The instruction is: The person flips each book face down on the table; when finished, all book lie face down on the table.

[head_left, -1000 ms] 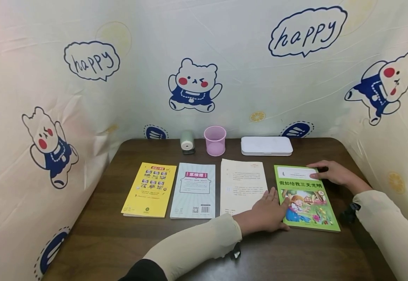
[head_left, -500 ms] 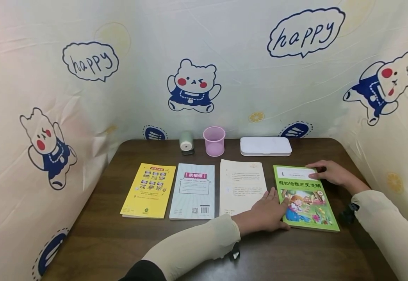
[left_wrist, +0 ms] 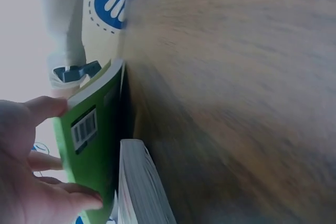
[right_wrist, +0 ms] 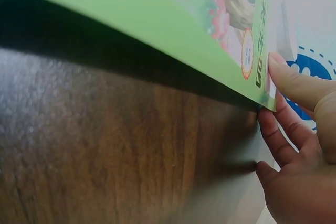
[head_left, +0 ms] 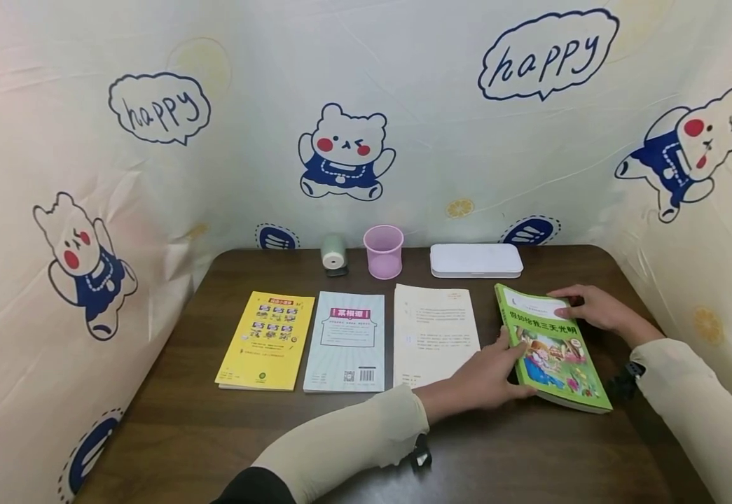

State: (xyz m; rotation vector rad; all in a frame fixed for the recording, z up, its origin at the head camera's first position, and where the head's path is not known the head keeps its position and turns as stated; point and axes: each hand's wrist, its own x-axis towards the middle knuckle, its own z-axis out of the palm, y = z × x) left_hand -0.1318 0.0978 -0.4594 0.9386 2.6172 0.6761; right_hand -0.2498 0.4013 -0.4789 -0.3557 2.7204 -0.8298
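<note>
A green picture-covered book (head_left: pixel 555 350) is at the right of the table, its left side raised and tilted up. My left hand (head_left: pixel 488 374) grips that raised side, fingers along the edge and thumb near the bottom corner. In the left wrist view the book's green back cover (left_wrist: pixel 86 150), with a barcode, faces the left hand's fingers (left_wrist: pixel 81 199). My right hand (head_left: pixel 592 308) pinches the top right corner. The right wrist view has the right thumb (right_wrist: pixel 294 80) on the cover and fingers beneath it. Left of the green book lies a cream book (head_left: pixel 435 329), partly covered by my left hand.
A pale blue book (head_left: pixel 345 343) and a yellow book (head_left: pixel 267 343) lie further left in the row. Along the back edge stand a small green-and-white device (head_left: pixel 334 253), a pink cup (head_left: pixel 384 252) and a white case (head_left: pixel 475 260). A printed curtain hangs behind the table.
The green book lay flat before; its left side has come up off the table. My left hand has risen with that edge, while my right hand stays at the top right corner.
</note>
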